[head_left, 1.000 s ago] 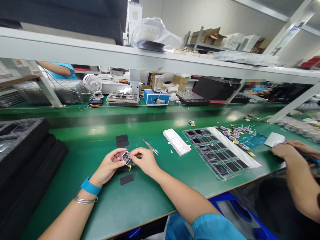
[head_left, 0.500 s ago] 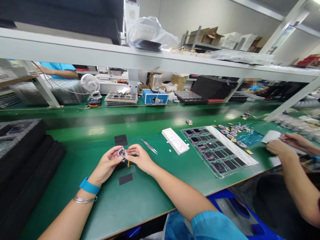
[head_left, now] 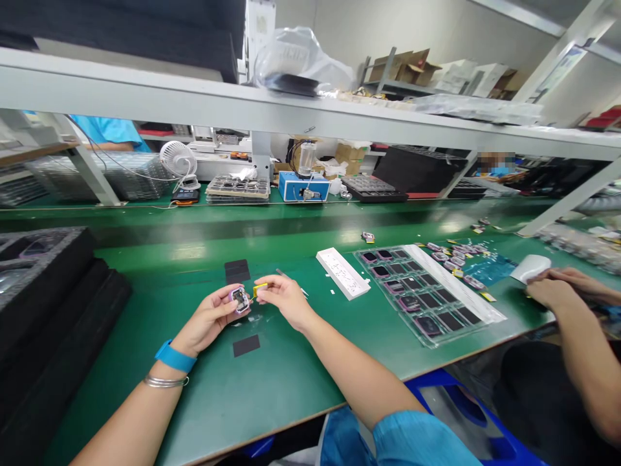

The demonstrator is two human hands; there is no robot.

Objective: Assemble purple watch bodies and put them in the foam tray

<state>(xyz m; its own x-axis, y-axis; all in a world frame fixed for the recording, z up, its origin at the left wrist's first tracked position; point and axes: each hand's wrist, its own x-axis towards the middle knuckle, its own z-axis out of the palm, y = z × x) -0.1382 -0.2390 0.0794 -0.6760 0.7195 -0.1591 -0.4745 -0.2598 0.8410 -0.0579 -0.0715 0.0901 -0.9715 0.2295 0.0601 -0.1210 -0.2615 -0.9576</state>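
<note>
Working above the green worktop (head_left: 204, 401), the person's left hand (head_left: 208, 317) grips a small purple-rimmed device (head_left: 240, 300) at lower centre, its fingers closed around the edges. The right hand (head_left: 286, 301) pinches a little yellow piece (head_left: 259, 289) with fingers nearly shut, just beside the device. Bringing these two together seems the step in hand; the next move calls for careful, steady alignment.
</note>
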